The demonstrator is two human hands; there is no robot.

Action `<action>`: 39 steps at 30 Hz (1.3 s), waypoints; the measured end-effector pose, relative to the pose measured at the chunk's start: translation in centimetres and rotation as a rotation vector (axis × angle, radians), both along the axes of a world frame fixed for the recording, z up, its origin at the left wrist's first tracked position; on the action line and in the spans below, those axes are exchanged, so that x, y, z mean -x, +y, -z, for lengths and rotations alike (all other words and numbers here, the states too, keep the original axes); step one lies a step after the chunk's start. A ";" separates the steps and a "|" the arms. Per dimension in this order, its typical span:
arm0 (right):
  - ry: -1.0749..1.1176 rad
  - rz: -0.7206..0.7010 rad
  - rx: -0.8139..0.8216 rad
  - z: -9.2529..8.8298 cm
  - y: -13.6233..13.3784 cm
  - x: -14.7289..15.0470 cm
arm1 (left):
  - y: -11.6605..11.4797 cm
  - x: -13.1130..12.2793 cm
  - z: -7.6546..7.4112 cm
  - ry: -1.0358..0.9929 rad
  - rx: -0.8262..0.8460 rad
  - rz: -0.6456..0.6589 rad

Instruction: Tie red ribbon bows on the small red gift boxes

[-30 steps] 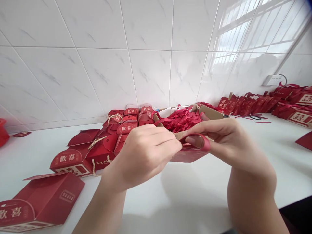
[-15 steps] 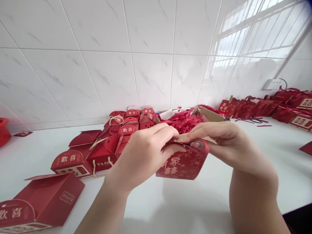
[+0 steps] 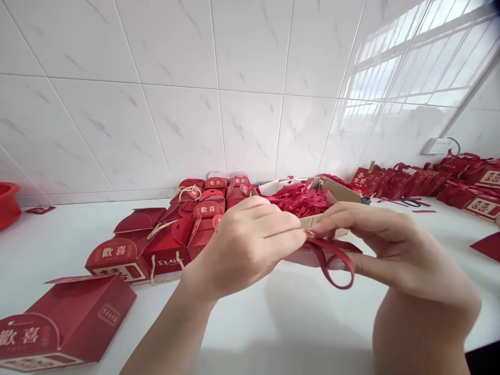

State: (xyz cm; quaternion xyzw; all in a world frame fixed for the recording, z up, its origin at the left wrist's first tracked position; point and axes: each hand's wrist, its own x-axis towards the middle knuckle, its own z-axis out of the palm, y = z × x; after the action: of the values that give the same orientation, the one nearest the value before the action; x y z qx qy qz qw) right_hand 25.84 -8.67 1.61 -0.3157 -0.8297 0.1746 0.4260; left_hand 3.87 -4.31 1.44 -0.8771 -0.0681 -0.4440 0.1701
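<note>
Above the table, my left hand (image 3: 250, 247) is closed on a small red paper bag (image 3: 300, 257), its fingers pinching the top edge. The bag is tilted nearly edge-on, so its printed face is hidden. A dark red ribbon (image 3: 349, 260) hangs from that edge in a loop. My right hand (image 3: 386, 252) pinches at the ribbon's base, index finger above and thumb passing behind the loop. Just behind the hands stands an open cardboard box (image 3: 344, 190) filled with red ribbons (image 3: 299, 199).
Several red gift boxes (image 3: 172, 242) with rope handles crowd the left, one larger box (image 3: 86, 317) nearest me. Red bags (image 3: 398, 182) line the wall at right, beside black scissors (image 3: 411, 203) and ribbon scraps. A red basin (image 3: 8, 205) sits at far left.
The bag has tipped from showing its printed front to nearly edge-on. The ribbon loop now hangs out toward me, and my right hand has shifted right and slightly down.
</note>
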 end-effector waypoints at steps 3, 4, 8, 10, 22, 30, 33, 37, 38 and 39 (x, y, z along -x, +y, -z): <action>-0.021 0.001 -0.032 0.1 0.1 0.0 | -0.1 0.0 -0.1 -0.007 -0.015 0.019; -0.022 -0.003 -0.040 0.1 0.1 0.0 | -0.2 0.0 -0.2 -0.004 -0.019 0.023; -0.023 -0.017 0.005 0.1 0.1 -0.1 | -0.5 0.0 -0.4 0.005 -0.043 0.025; -0.033 -0.027 0.064 0.1 0.1 0.0 | -0.6 -0.1 -0.4 0.001 -0.067 0.023; -0.056 -0.012 0.206 -0.1 0.2 0.4 | 0.1 -0.4 0.1 -0.022 -0.071 0.056; -0.088 0.007 0.135 -0.1 0.3 0.4 | 0.3 -0.6 0.4 -0.019 -0.058 0.055; -0.114 0.018 0.113 -0.1 0.3 0.5 | 0.4 -0.6 0.5 -0.014 -0.049 0.052; -0.095 0.089 0.049 -0.1 0.3 0.9 | 0.7 -0.4 0.6 -0.024 0.012 0.042; -0.092 0.104 0.015 -0.1 0.3 1.0 | 0.8 -0.4 0.6 -0.023 0.026 0.042; -0.089 0.118 -0.024 -0.1 0.3 1.0 | 0.9 -0.4 0.6 -0.023 0.038 0.042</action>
State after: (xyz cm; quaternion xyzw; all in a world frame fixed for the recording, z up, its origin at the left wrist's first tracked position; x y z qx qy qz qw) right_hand 24.81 -8.41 1.73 -0.3663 -0.8298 0.1251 0.4020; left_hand 4.27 -3.42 0.80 -0.8762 -0.0601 -0.4562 0.1434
